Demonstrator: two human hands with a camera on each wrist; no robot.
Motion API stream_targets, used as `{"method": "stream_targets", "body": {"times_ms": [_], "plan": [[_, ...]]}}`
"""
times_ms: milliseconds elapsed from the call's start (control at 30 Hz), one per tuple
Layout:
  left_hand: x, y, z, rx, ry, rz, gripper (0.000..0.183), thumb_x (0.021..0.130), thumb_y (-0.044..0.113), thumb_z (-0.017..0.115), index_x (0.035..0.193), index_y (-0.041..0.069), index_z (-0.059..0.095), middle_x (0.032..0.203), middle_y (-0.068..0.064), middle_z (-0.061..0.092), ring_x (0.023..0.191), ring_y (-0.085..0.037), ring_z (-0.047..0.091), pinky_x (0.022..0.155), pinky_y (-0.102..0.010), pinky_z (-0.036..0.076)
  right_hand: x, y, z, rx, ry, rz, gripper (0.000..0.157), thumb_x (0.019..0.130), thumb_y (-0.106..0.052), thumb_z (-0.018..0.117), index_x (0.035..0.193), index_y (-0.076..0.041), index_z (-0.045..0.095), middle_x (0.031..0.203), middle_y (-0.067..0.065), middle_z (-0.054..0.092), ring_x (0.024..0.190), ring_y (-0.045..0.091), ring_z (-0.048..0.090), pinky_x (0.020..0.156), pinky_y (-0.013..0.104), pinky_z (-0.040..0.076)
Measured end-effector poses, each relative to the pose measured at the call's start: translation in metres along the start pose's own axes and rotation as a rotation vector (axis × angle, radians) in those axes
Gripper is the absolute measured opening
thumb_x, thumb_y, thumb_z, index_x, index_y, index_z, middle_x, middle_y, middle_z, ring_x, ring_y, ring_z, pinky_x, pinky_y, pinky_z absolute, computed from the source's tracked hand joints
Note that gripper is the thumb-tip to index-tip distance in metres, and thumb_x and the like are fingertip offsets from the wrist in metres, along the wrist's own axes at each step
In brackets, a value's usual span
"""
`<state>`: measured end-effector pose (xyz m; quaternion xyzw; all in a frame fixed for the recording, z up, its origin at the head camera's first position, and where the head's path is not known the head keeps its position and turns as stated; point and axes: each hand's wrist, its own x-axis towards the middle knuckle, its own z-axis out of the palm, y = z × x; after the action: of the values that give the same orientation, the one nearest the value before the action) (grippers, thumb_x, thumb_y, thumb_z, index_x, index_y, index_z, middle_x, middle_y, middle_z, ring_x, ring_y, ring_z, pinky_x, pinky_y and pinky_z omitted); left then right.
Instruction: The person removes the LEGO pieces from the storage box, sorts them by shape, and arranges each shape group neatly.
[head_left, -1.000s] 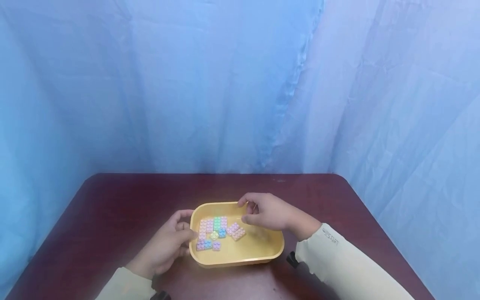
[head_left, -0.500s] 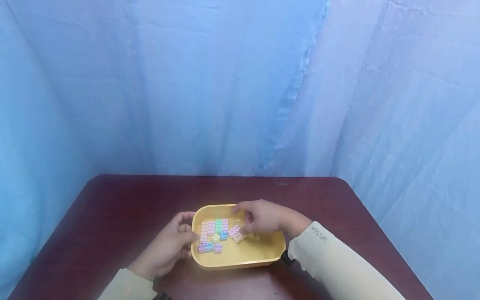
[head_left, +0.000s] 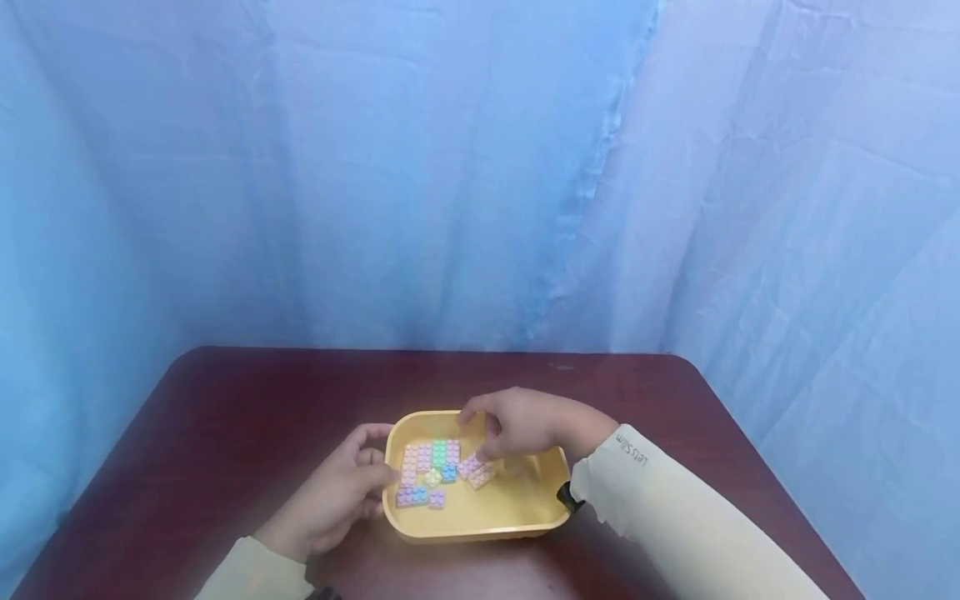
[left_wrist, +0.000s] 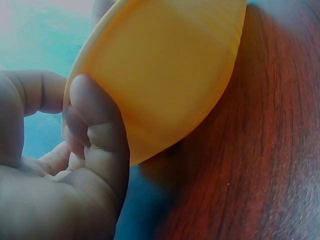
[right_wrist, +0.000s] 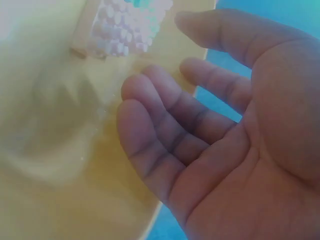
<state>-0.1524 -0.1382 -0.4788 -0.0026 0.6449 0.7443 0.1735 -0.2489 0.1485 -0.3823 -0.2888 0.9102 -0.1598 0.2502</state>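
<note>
A yellow plastic tray (head_left: 517, 508) holds several pastel toy building bricks in its left part. My left hand (head_left: 330, 496) pinches the tray's left rim, with the thumb on the wall's inner side in the left wrist view. My right hand (head_left: 525, 423) hovers over the tray's far side. Its thumb is by a lilac brick (head_left: 468, 466) and a peach brick (head_left: 481, 477); whether it touches them I cannot tell. In the right wrist view the fingers (right_wrist: 137, 125) are loosely bent and apart from the thumb, with nothing between them.
Pink, green, blue and pale yellow bricks lie close together beside the left wall, with a small purple brick (head_left: 437, 499) nearer the front. The tray stands on a dark red wooden table (head_left: 300, 392). Blue curtains (head_left: 420, 208) hang behind and at both sides.
My right hand has moved left over the tray, bringing its thumb to the lilac and peach bricks. The left hand keeps its hold on the rim.
</note>
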Motion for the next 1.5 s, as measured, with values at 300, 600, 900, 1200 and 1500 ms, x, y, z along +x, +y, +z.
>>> {"method": "stream_targets", "body": {"times_ms": [300,600,900,1200,1500], "plan": [[0.000,0.001,0.001,-0.004,0.003,0.001,0.079,0.094,0.003,0.072,0.164,0.009,0.035,0.103,-0.007,0.061,0.079,-0.018,0.063,0.062,-0.025,0.058,-0.001,0.000,0.012,0.055,-0.037,0.078,0.066,0.091,-0.020,0.087,0.151,-0.038,0.067,0.073,-0.003,0.060,0.065,0.014,0.057,0.063,0.033,0.048],[-0.002,0.002,0.001,-0.001,0.015,-0.004,0.079,0.093,0.002,0.072,0.163,0.009,0.036,0.103,-0.007,0.060,0.077,-0.017,0.062,0.061,-0.024,0.056,0.002,0.000,0.016,0.020,-0.050,0.082,0.066,0.091,-0.016,0.088,0.148,-0.041,0.068,0.073,-0.004,0.060,0.066,0.013,0.056,0.064,0.032,0.047],[-0.001,0.000,0.000,0.000,0.011,-0.001,0.081,0.092,0.003,0.072,0.164,0.009,0.035,0.105,-0.008,0.061,0.080,-0.018,0.063,0.063,-0.024,0.057,0.007,0.002,0.019,-0.002,-0.068,0.073,0.055,0.090,-0.014,0.091,0.140,-0.030,0.073,0.080,-0.003,0.065,0.071,0.012,0.058,0.066,0.030,0.048],[-0.003,0.001,0.000,0.005,0.011,-0.002,0.080,0.093,0.002,0.071,0.164,0.009,0.035,0.105,-0.008,0.061,0.081,-0.019,0.063,0.063,-0.025,0.057,0.009,0.005,0.019,-0.023,-0.096,0.045,0.038,0.090,-0.014,0.091,0.119,-0.033,0.075,0.086,-0.003,0.069,0.074,0.012,0.062,0.066,0.030,0.052],[-0.006,0.001,0.002,0.002,0.014,-0.004,0.079,0.094,0.002,0.071,0.164,0.009,0.035,0.104,-0.008,0.060,0.081,-0.020,0.064,0.063,-0.025,0.058,0.009,0.002,0.019,-0.035,-0.092,0.017,0.028,0.091,-0.014,0.091,0.108,-0.031,0.075,0.077,-0.004,0.064,0.069,0.010,0.058,0.067,0.029,0.049]]}}
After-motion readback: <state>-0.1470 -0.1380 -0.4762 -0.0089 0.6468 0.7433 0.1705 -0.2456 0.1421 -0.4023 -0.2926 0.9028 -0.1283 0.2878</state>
